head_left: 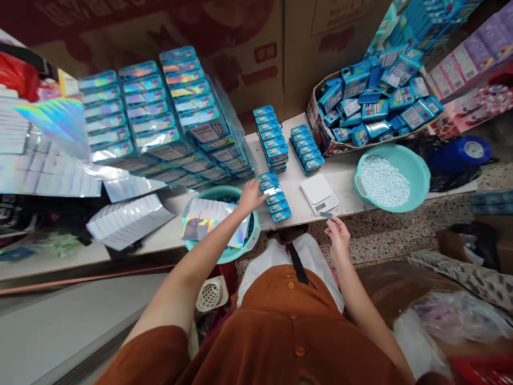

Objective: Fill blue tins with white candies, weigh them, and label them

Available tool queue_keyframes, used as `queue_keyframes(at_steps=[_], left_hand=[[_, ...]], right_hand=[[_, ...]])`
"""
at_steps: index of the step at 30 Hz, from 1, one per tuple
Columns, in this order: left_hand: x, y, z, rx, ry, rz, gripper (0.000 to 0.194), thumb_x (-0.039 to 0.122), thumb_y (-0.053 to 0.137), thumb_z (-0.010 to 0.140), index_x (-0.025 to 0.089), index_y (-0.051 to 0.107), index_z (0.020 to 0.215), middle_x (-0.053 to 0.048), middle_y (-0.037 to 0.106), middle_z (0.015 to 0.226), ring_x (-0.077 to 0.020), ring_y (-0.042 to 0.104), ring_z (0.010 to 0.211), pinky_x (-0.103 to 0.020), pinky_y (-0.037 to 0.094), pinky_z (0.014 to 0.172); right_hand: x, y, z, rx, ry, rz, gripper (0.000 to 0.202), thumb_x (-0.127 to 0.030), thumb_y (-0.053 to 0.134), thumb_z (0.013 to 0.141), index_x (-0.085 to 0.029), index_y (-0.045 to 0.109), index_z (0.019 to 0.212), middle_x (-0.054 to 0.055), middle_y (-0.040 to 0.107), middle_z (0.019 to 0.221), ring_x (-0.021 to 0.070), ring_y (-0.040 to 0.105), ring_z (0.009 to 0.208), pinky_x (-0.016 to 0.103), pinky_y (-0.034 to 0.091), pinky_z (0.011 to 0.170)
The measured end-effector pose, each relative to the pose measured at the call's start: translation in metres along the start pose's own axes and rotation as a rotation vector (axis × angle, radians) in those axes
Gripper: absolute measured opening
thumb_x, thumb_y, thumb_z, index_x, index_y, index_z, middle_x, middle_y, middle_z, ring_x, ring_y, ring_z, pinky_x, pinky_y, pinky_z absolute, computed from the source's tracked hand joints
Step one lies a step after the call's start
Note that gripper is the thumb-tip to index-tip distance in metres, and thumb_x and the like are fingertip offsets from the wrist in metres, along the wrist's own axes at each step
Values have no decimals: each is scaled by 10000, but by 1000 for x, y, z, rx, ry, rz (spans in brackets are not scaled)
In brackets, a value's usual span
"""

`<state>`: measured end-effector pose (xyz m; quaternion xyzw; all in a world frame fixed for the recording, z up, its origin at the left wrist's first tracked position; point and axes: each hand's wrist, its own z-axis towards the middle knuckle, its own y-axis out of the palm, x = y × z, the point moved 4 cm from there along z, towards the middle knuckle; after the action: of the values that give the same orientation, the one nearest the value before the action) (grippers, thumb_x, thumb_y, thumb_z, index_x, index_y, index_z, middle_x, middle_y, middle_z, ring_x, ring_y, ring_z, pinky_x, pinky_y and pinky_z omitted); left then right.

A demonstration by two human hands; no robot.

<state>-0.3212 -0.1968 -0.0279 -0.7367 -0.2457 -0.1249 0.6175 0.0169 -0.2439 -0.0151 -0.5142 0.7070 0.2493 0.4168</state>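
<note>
My left hand (250, 195) reaches over the white table, its fingertips at the left side of a short row of blue tins (276, 198); whether it grips one is too small to tell. In my right hand (337, 233) a small flat grey-green piece (326, 215) is pinched between the fingers, just below a white scale (319, 193). Two more rows of blue tins (272, 138) (306, 148) stand behind. Under my left forearm, a turquoise basin (255, 235) holds shiny printed sheets (216, 219).
Tall wrapped stacks of blue packs (148, 112) stand at the left. To the right are an open carton (320, 128) heaped with blue packs and a turquoise basin (420, 184) of small white pieces (385, 182). Large cardboard boxes (256, 48) rise behind the table (294, 208).
</note>
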Motion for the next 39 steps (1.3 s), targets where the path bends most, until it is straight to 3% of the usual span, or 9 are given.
queue_keyframes(at_steps=[4,7,13,18,22,26,31,35,39], left_hand=[[-10,9,59,-136,-163,33,741,567,615,735,96,436,1278,-212,458,1358,-344,394,1279,-406,313,1045],[-20,21,83,-273,-185,42,860,627,686,624,100,460,1265,-214,481,1353,-347,433,1259,-370,350,1010],[-43,36,96,-438,-253,-41,848,666,721,540,169,524,1198,-140,623,1194,-294,603,1041,-325,459,837],[-43,36,96,-453,-283,66,706,714,691,528,168,611,969,-144,676,1025,-300,633,897,-347,466,741],[-33,42,83,-441,-354,95,762,770,622,550,150,598,992,-173,671,1036,-317,630,925,-349,454,745],[-18,55,53,-399,-514,43,877,808,556,576,142,522,1145,-189,637,1145,-327,609,1032,-332,447,790],[3,72,13,-291,-655,-60,852,797,496,647,120,480,1166,-229,639,1113,-360,610,1040,-370,447,805],[6,78,-13,-199,-754,-196,782,756,554,649,118,516,1099,-243,654,1070,-369,607,1056,-393,447,834],[14,99,-50,-105,-871,-558,595,637,696,617,163,602,964,-182,699,970,-337,624,1037,-394,471,845]], right_hand=[[5,-8,7,-66,34,-12,504,-395,755,611,-187,597,1042,-16,620,760,88,512,585,247,446,590],[11,-12,9,-141,90,-27,444,-410,745,634,-189,617,997,-7,617,759,104,524,617,253,446,599],[28,-18,13,-158,222,-45,619,-434,757,611,-206,531,1139,24,655,838,151,585,719,273,473,633],[42,3,11,-249,209,-169,847,-447,755,599,-221,384,1326,48,656,948,144,593,698,298,495,665],[48,26,9,-370,67,-355,874,-460,693,689,-240,272,1422,106,608,1130,183,619,814,359,512,763],[52,45,14,-491,-179,-606,845,-460,614,774,-219,194,1467,164,510,1318,275,588,1064,456,487,890],[43,55,31,-386,-453,-779,779,-468,490,866,-166,129,1486,172,318,1485,313,369,1338,494,377,1048],[34,56,40,-409,-523,-835,755,-457,464,885,-163,119,1489,162,323,1487,301,383,1334,470,385,1051],[21,62,54,-426,-571,-806,753,-459,455,890,-154,112,1487,166,319,1489,291,374,1341,463,382,1050]])
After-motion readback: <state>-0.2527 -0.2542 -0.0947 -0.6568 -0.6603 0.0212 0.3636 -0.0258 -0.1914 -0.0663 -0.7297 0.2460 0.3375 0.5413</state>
